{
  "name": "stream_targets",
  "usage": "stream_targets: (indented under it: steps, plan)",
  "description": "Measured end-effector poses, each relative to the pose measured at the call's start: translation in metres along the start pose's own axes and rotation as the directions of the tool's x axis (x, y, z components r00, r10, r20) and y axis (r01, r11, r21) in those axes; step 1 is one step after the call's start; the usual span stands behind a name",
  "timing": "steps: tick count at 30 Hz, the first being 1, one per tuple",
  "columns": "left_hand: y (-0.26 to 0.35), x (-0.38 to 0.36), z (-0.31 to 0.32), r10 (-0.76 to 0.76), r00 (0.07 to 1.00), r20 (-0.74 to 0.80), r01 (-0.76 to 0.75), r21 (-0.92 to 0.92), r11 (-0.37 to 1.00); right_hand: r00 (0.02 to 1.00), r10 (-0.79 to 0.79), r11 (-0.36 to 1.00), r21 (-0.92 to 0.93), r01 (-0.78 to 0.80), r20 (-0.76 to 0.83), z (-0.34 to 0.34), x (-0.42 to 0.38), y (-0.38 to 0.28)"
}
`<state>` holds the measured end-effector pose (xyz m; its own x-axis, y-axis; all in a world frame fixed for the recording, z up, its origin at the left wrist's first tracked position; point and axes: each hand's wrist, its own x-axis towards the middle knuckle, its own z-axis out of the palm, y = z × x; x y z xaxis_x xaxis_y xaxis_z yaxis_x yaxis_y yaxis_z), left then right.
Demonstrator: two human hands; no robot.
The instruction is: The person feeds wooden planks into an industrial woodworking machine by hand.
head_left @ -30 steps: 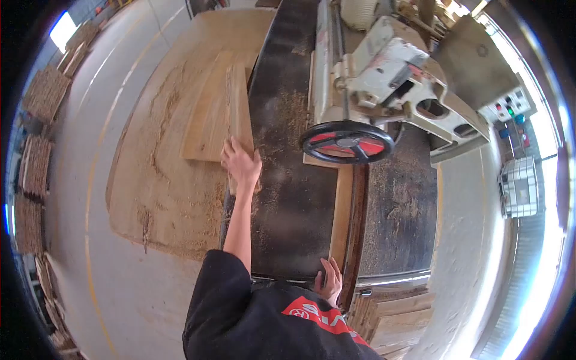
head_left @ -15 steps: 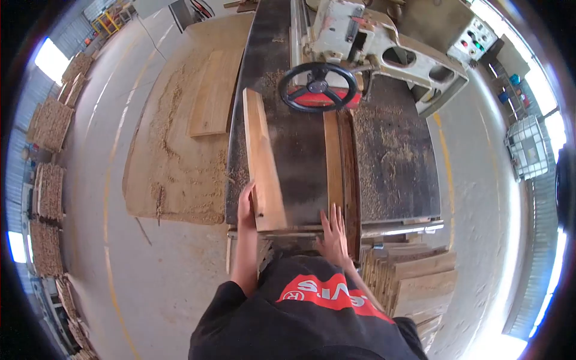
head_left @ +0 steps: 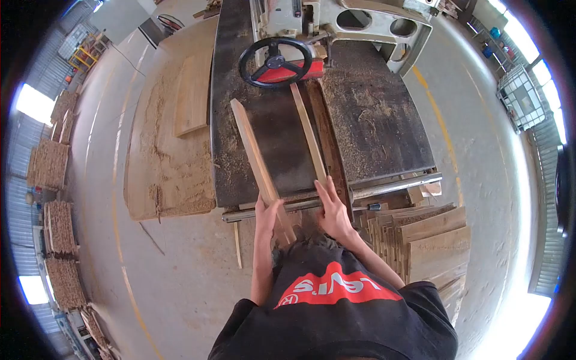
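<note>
A long wooden board (head_left: 256,156) slants across the dark machine table (head_left: 282,156), its near end overhanging the front edge against my shirt. My left hand (head_left: 268,217) is closed round it near that end, thumb on the upper side. To the right, a narrow wooden strip (head_left: 309,132) lies beside the rusty guide rail (head_left: 330,132), its far end by the red guard under the black handwheel (head_left: 275,62). My right hand (head_left: 335,211) touches the strip's near end with outstretched, parted fingertips; its palm is turned down and the thumb is partly hidden.
The pale machine frame (head_left: 360,21) rises at the back. A metal bar (head_left: 396,185) runs along the front edge. Stacked boards (head_left: 435,249) stand low on the right. A sawdust-strewn panel (head_left: 162,162) with a plank (head_left: 193,99) on it adjoins the left side.
The left board has come nearer my body and turned to show a narrower face. The right strip now shows its near end at my fingertips. The view has shifted.
</note>
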<state>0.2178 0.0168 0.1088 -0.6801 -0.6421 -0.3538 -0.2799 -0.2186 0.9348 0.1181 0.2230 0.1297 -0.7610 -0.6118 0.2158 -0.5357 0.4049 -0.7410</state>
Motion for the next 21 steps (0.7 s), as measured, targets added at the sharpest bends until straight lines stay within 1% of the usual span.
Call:
stream_targets:
  steps: [3,4,5,6,7,8,9,11,13,14,17,18,20,21]
  plan:
    - [-0.002,-0.004,0.008,0.096,0.995,0.003,-0.095,0.201,0.975,0.984,0.179,0.966,0.193,-0.171,-0.025,-0.019,-0.017,0.007]
    - [-0.003,-0.008,0.015,0.090,0.995,-0.033,-0.080,0.230,0.970,0.959,0.281,0.929,0.256,-0.268,-0.016,-0.026,-0.022,0.009]
    - [0.011,-0.016,0.029,0.084,0.994,-0.071,-0.064,0.258,0.964,0.969,0.196,0.933,0.333,-0.136,-0.154,-0.025,-0.023,0.015]
    - [0.018,-0.022,0.038,0.081,0.991,-0.110,-0.047,0.283,0.958,0.912,0.407,0.737,0.606,-0.300,-0.044,-0.033,-0.028,0.023]
    - [0.004,-0.015,0.042,0.119,0.986,-0.114,-0.073,0.346,0.935,0.820,0.558,0.437,0.796,-0.419,0.125,-0.042,-0.034,0.031]
    - [-0.022,-0.003,0.044,0.157,0.981,-0.115,-0.097,0.408,0.908,0.836,0.536,0.409,0.828,-0.383,0.122,-0.049,-0.043,0.048]
    - [-0.024,-0.003,0.048,0.184,0.978,-0.102,-0.120,0.446,0.887,0.832,0.528,0.344,0.854,-0.391,0.169,-0.065,-0.047,0.038]
    - [-0.020,-0.006,0.058,0.237,0.969,-0.075,-0.164,0.520,0.838,0.868,0.491,0.520,0.773,-0.363,0.077,-0.078,-0.059,0.022]
    - [-0.011,-0.018,0.067,0.199,0.979,-0.054,-0.143,0.518,0.843,0.862,0.501,0.464,0.814,-0.348,0.083,-0.085,-0.076,0.021]
    - [-0.016,-0.015,0.070,0.179,0.983,-0.043,-0.136,0.485,0.864,0.860,0.504,0.440,0.831,-0.340,0.085,-0.090,-0.082,0.022]
    - [-0.027,-0.001,0.082,0.181,0.983,-0.023,-0.159,0.377,0.913,0.866,0.501,0.479,0.830,-0.288,0.011,-0.086,-0.092,0.026]
    - [-0.020,0.001,0.089,0.171,0.985,-0.007,-0.154,0.404,0.902,0.858,0.514,0.480,0.832,-0.278,-0.010,-0.086,-0.090,0.021]
    - [-0.003,0.002,0.100,0.151,0.988,0.020,-0.143,0.463,0.875,0.844,0.532,0.538,0.795,-0.281,-0.062,-0.077,-0.084,0.029]
    - [0.005,-0.003,0.103,0.150,0.989,0.015,-0.132,0.569,0.812,0.835,0.542,0.561,0.779,-0.281,-0.089,-0.071,-0.082,0.030]
